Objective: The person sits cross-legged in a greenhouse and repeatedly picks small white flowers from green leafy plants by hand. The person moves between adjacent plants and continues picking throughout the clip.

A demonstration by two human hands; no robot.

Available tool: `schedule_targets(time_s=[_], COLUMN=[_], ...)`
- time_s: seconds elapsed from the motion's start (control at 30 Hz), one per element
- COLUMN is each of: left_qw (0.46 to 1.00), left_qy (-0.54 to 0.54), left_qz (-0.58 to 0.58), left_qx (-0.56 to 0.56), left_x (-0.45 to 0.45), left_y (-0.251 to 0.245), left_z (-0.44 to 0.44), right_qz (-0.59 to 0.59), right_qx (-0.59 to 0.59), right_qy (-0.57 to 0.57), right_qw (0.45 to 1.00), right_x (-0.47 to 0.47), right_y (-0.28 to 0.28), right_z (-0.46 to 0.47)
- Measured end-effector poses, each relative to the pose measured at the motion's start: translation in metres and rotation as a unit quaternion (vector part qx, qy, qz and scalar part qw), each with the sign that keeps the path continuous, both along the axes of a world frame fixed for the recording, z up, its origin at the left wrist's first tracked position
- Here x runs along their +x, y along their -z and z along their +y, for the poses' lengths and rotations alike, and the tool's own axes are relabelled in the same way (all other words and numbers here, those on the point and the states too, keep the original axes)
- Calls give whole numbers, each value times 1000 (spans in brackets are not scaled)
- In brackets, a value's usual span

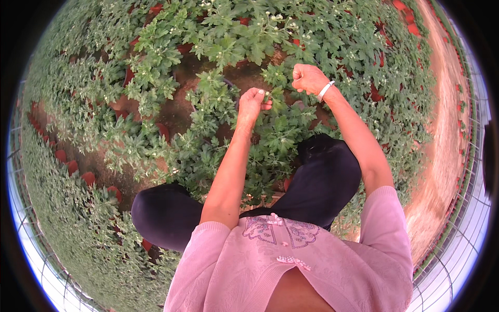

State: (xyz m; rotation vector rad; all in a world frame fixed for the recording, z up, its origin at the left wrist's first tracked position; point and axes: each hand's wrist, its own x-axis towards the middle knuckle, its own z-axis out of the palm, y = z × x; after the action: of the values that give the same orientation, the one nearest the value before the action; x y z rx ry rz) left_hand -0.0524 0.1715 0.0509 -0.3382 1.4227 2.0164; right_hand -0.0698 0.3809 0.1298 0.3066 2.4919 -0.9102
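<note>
My left hand pinches the tip of a chrysanthemum shoot between thumb and fingers. A small pale green bud shows beside the thumb. To its right and a little farther out, my right hand is curled into a fist above the foliage, with a white band at the wrist. Nothing shows in that fist, though its inside is hidden. Below both hands spreads a bushy chrysanthemum plant with lobed green leaves. Another leafy plant grows just left of my left hand.
Dense rows of potted chrysanthemums surround me, some bearing small pale buds. Reddish-brown pots peek out at the left. Bare soil shows between plants. My bent knees flank the near plant. A sandy path runs along the right.
</note>
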Motion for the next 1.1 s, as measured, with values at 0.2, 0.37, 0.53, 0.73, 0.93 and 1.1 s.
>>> schedule_targets(time_s=[0.2,0.37,0.53,0.73,0.93,1.1], left_qw=[995,986,978,965,967,972], left_qy=[-1,-25,14,26,7,-6], left_qz=[64,127,162,190,194,195], left_qx=[-77,-108,-134,-180,-167,-133], left_x=[-13,-35,-46,-44,-42,-43], left_y=[6,14,16,15,15,14], left_z=[-7,2,16,26,31,33], right_qz=[120,211,218,212,168,145], right_qx=[53,76,131,179,143,152], right_qy=[11,-102,-125,-127,-65,-24], right_qw=[991,969,959,952,973,977], right_x=[-4,-12,-11,-14,-16,-17], right_y=[19,30,36,34,35,39], right_z=[-1,-18,-27,-31,-28,-26])
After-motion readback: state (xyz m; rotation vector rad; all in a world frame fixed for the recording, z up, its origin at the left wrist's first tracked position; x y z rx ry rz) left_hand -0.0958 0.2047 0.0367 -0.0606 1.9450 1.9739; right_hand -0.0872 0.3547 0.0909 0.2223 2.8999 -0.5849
